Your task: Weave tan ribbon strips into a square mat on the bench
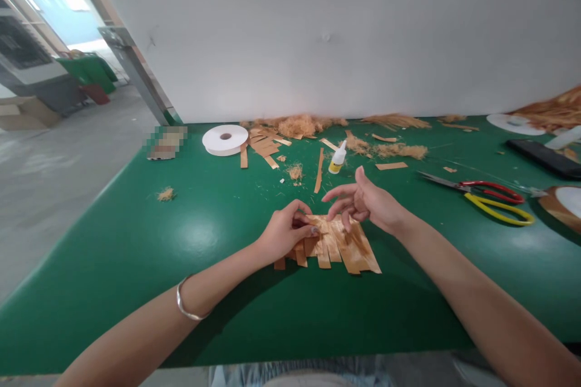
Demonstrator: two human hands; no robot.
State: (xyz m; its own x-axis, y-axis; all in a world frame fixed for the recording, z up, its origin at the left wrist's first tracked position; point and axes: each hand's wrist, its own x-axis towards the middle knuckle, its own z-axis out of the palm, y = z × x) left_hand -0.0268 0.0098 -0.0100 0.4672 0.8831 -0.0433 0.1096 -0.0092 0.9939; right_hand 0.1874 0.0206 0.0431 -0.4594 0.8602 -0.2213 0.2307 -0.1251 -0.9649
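Observation:
A sheet of overlapping tan strips (334, 242), glossy and ragged along its lower edge, lies on the green table in front of me. My left hand (287, 231) pinches the sheet's upper left part between thumb and fingers. Above its upper right part hovers my right hand (363, 201), fingers spread and thumb raised, with nothing in it that I can see. Beyond the hands stands a small white glue bottle (337, 158) with a yellow label. A loose tan strip (319, 170) lies just left of it.
Scissors with red and yellow handles (494, 198) lie at right, near a black phone (544, 157). A white tape roll (226, 139) sits at back left. Tan fibre scraps (302, 126) line the white wall (327, 60). A brown-and-white roll (565, 208) is at the right edge.

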